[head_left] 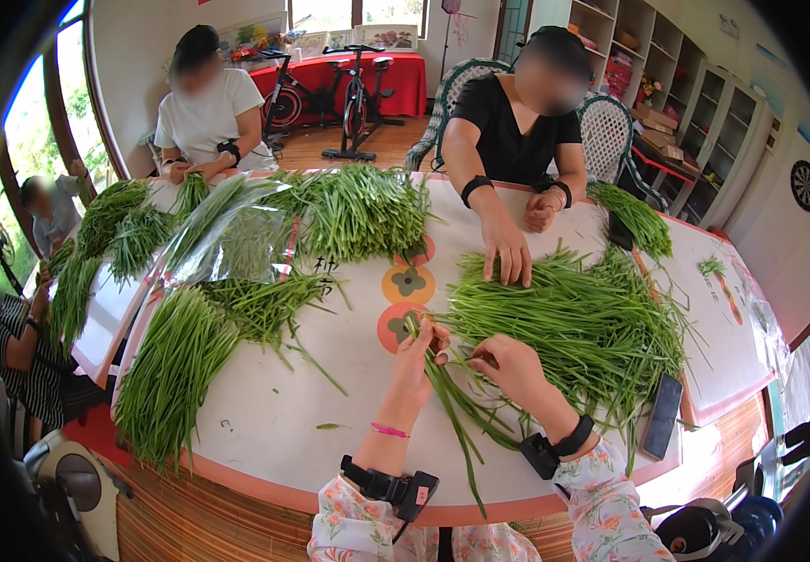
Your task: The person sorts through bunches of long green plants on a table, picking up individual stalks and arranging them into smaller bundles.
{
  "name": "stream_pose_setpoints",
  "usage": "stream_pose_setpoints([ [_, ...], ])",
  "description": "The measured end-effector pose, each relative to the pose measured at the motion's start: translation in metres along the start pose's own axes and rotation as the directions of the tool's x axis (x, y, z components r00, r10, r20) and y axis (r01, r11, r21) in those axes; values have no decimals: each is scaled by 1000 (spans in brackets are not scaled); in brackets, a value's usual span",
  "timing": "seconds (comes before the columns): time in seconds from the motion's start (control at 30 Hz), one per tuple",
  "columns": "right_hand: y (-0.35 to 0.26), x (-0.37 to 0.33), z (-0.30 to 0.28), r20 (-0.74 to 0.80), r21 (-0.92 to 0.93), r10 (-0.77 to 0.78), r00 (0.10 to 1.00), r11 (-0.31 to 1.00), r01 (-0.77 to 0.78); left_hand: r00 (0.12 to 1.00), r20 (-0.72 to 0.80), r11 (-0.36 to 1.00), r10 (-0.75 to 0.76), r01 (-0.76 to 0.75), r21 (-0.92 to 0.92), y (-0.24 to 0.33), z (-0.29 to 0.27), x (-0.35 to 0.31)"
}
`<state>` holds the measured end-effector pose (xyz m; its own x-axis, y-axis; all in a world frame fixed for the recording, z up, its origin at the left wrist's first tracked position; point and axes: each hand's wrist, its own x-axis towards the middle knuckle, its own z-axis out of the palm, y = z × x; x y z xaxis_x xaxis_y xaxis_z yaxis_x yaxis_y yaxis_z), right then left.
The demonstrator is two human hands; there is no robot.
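"Green stalks (454,405) were near the middle of the frame, weren't they?"

"Yes. The left hand (412,361) was closed around a few, and their long ends trailed toward the bottom edge."

"And the right hand (510,365)?"

"Just to the right, fingers bent, at the lower left edge of the big pile (574,318). I couldn't tell whether it pinched anything."

"Who else was at that pile?"

"A co-worker in black (494,108), upper right of centre, with a hand (506,251) down at its upper left."

"What lay around it?"

"A dark phone (662,417) at its lower right. Left of centre, another heap (176,365) hung over the edge of the pale table (279,426), with a clear plastic bag (236,234) above it."

"Farther off?"

"Exercise bikes (356,103) at top centre, a dartboard (806,185) at far right."
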<state>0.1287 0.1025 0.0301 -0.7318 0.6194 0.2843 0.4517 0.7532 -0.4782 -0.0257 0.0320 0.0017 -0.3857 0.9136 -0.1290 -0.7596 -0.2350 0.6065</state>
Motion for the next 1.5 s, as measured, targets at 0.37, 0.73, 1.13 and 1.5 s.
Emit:
stream_pose_setpoints([
  [0.37, 2, 3, -1, -116, -47, -44, 992, 998, 39, 998, 55, 999, -4, 6, -44, 2, -19, 6],
  [0.73, -5, 5, -4, -282, 11, -162, 946, 985, 172, 994, -75, 944, 79, -51, 325, -7, 12, -7],
  [1.13, -8, 5, 0, -334, 48, -180, 925, 977, 208, 993, 111, 999, 43, -40, -26, -13, -9, 2],
  [1.5, 2, 5, -1, -260, -25, -126, 957, 992, 124, 937, 344, 570, 62, 250, -783, 21, -24, 7],
])
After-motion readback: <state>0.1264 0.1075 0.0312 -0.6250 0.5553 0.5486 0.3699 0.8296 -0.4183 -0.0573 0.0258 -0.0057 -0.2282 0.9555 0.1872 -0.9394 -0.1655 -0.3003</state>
